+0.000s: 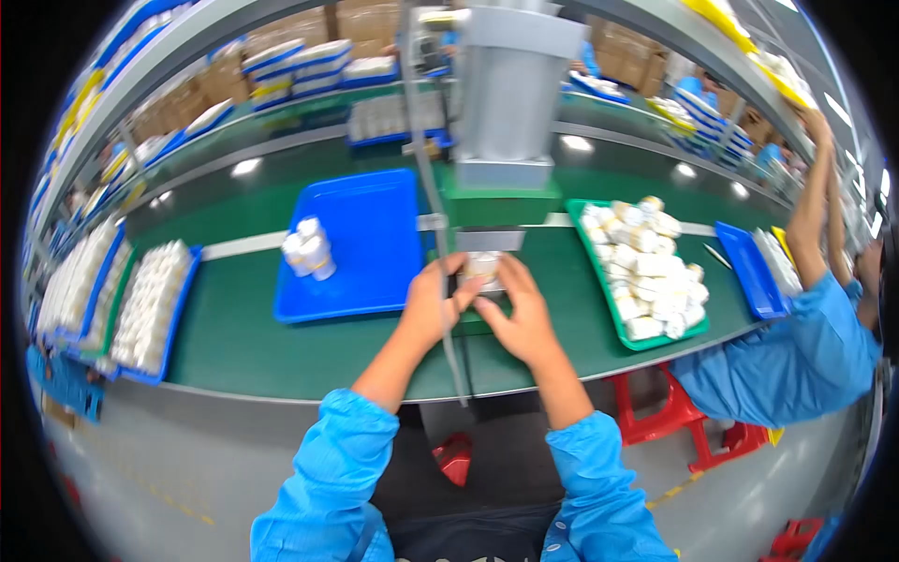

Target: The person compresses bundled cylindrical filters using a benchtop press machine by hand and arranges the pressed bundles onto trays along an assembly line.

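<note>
Both hands meet at the base of a press (507,103) with a grey column and a green block. Between them is a white cylindrical part (482,266) with a yellowish band, below the press's grey plate (491,241). My left hand (436,298) has its fingers closed on the part from the left. My right hand (517,314) grips it from the right, thumb in front. Left of the hands, a few similar white parts (309,249) stand in a blue tray (370,201). On the right, a green tray (613,314) holds a heap of white parts (646,267).
A grey upright bar (426,140) runs just in front of the press. Trays of white parts (154,300) stand at the far left. At right, a co-worker in a blue sleeve (787,351) reaches up beside another blue tray (754,272). Red stools (655,407) stand below the table.
</note>
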### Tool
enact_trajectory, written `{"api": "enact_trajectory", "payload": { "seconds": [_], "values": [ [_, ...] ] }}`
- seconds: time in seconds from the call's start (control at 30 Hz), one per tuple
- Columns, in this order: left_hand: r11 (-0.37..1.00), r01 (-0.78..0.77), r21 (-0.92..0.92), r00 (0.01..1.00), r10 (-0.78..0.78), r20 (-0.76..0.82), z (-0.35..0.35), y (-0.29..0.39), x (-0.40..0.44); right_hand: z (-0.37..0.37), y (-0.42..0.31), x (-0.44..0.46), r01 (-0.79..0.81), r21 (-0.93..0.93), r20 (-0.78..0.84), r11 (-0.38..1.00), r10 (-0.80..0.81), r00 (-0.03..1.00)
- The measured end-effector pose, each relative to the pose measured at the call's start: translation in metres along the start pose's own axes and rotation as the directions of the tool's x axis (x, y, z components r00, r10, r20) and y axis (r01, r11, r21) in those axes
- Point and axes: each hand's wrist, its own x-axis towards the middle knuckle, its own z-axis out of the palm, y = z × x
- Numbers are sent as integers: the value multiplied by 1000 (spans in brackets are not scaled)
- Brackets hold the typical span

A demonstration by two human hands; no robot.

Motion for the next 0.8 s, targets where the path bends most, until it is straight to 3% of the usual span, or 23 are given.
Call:
{"api": "enact_trajectory", "payload": {
  "seconds": [0.03,0.07,0.1,0.17,0.37,0.43,0.5,0.57,0.6,0.67,0.7,0.77,0.8],
  "values": [
    [1000,-13,-26,999,14,31,7,-1,4,12,2,-4,23,-82,-48,996,-27,998],
    [997,12,-74,998,-8,54,-1,0,2,23,4,-6,-15,-42,-42,999,13,999],
    [995,16,-101,998,-9,66,23,29,15,-14,2,-2,-25,-40,-35,999,23,999],
    [1000,14,-22,999,-13,52,19,34,12,-15,-3,-4,-31,-40,-27,999,30,999],
    [993,-16,-115,997,25,74,19,40,10,-13,-2,-8,-56,-42,-26,998,55,998],
    [1000,-19,-20,989,21,143,14,32,10,-12,2,-6,-15,-93,-37,996,12,999],
    [995,-97,-24,995,97,3,23,10,8,-11,4,-4,35,-64,-57,997,-39,998],
    [988,-78,-136,992,63,-112,6,14,8,-11,-2,-2,20,-61,-87,998,-25,996],
    [994,-54,-97,970,30,-242,-9,21,8,-8,-1,-1,11,-106,-119,994,-24,993],
    [967,27,252,835,117,-538,-47,24,6,-5,-7,6,-39,-81,-131,996,28,991],
    [890,119,441,743,215,-634,-64,24,5,-5,-10,8,-73,-69,-138,995,63,988],
    [803,375,464,621,154,-769,-90,11,11,-3,-23,21,-64,-23,-170,998,59,984],
    [754,415,510,658,138,-740,-103,-1,12,-5,-25,26,-134,7,-149,991,134,980]
  ]
}}
